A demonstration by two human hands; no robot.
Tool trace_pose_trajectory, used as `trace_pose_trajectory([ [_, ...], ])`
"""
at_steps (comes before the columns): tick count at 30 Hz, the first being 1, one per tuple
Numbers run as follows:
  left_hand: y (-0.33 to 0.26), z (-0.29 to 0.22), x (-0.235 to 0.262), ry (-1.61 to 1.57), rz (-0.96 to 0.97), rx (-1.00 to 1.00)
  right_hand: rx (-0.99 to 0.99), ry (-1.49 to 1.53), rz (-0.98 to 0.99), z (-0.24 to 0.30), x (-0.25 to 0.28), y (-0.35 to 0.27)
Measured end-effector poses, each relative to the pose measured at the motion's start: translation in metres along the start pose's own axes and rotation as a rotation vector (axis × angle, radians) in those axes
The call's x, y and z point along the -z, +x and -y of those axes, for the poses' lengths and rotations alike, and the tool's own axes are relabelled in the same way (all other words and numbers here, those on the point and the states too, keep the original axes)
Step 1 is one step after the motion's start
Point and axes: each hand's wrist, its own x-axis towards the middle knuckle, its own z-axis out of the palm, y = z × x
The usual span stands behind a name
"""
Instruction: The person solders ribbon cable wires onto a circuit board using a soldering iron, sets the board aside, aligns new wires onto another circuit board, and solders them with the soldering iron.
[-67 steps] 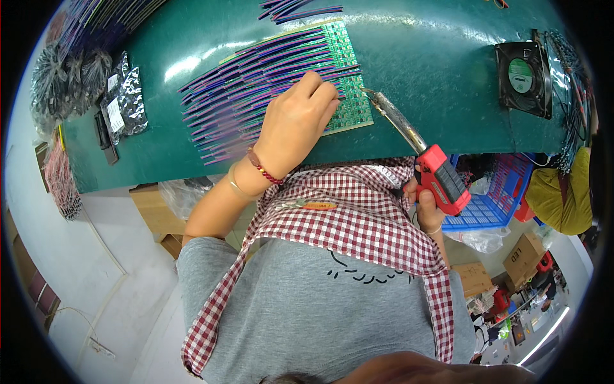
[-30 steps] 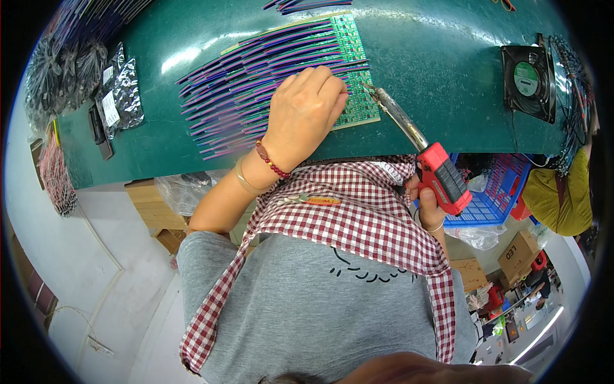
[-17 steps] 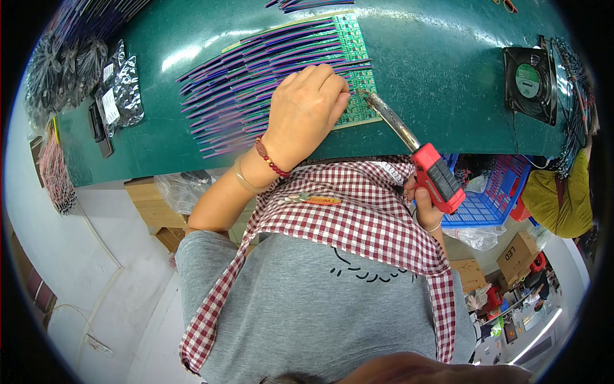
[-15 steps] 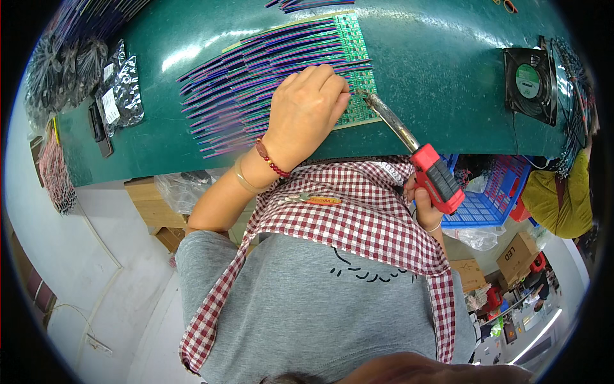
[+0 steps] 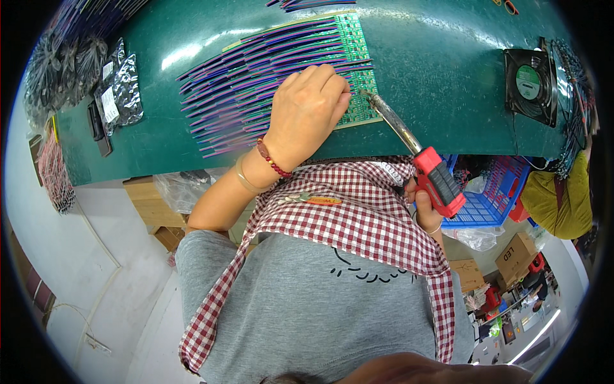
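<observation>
My right hand [image 5: 425, 206] is wrapped round the red and black handle of a soldering iron [image 5: 439, 182]. Its metal barrel slants up and left, and the tip is at the right part of a green circuit board panel [image 5: 355, 48]. Rows of thin blue, black and pink wires [image 5: 256, 83] stretch left from the panel. Over these wires, close to the iron's tip, my left hand [image 5: 308, 105] has its fingers curled in a pinch. The back of the hand hides the fingertips and whatever is between them.
The green table [image 5: 441, 77] carries a black fan [image 5: 529, 84] at the right and black plastic bags [image 5: 121, 89] at the left. More wire bundles lie along both sides. Below the table's right edge is a blue basket [image 5: 489, 198]; cardboard boxes [image 5: 517, 257] stand beyond it.
The soldering iron and my right hand have shifted very slightly, with the tip still by the panel. My left hand stays nearly in place.
</observation>
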Motion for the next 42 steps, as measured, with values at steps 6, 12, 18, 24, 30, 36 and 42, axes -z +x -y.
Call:
trace_pose_trajectory([
  [6, 0.000, -0.001, 0.001, -0.007, 0.007, 0.005, 0.048, -0.152, 0.027, -0.003, 0.002, 0.000],
  [12, 0.000, -0.001, 0.002, -0.004, 0.012, 0.008, 0.040, -0.059, 0.011, 0.002, 0.001, -0.002],
  [18, 0.001, -0.001, 0.002, -0.007, 0.014, 0.012, 0.056, -0.128, 0.039, -0.005, 0.003, -0.003],
  [24, 0.001, -0.001, 0.002, -0.013, 0.009, 0.015, 0.043, -0.121, 0.030, -0.001, 0.002, -0.005],
  [30, 0.000, -0.002, 0.003, 0.004, 0.008, 0.014, 0.031, -0.038, -0.031, -0.001, 0.005, -0.005],
  [36, 0.000, -0.003, 0.005, 0.032, 0.018, 0.010, 0.074, -0.025, -0.058, -0.005, 0.003, -0.005],
  [42, 0.006, -0.009, 0.013, 0.082, 0.035, 0.011, 0.056, 0.146, -0.078, 0.020, -0.005, 0.006],
])
